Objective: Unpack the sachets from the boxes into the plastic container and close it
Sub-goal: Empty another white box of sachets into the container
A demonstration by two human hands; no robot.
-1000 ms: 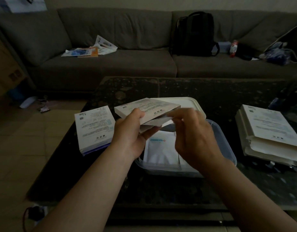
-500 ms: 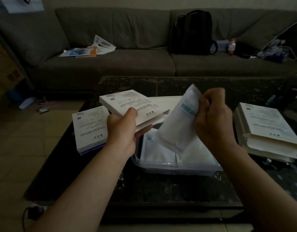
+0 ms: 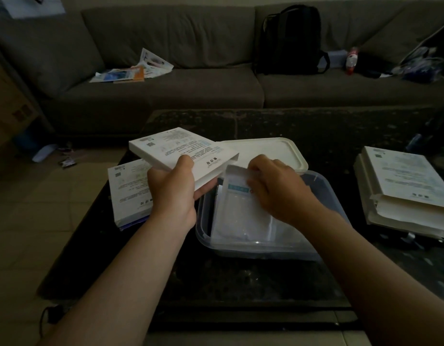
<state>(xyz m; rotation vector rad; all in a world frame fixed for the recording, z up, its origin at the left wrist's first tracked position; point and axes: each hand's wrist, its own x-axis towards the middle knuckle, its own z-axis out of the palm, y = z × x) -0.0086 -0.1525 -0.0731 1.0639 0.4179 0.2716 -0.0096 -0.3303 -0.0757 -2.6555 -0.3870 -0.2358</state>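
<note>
My left hand [image 3: 174, 188] grips a flat white printed box [image 3: 176, 148] held in the air over the left rim of the clear plastic container [image 3: 326, 193]. My right hand [image 3: 276, 188] pinches the top edge of a white sachet [image 3: 241, 211] with a blue label, which lies tilted inside the container on other white sachets. The container's white lid [image 3: 268, 151] lies just behind it. Another box [image 3: 129, 191] lies flat on the table to the left.
A stack of opened white boxes [image 3: 403, 188] sits on the right of the dark coffee table [image 3: 316, 126]. Behind it is a grey sofa [image 3: 191, 91] with papers [image 3: 133, 71], a black backpack [image 3: 291, 41] and a bottle [image 3: 351, 59].
My right hand has come down from the air with the sachet and now holds it inside the container. The box in my left hand stayed about where it was.
</note>
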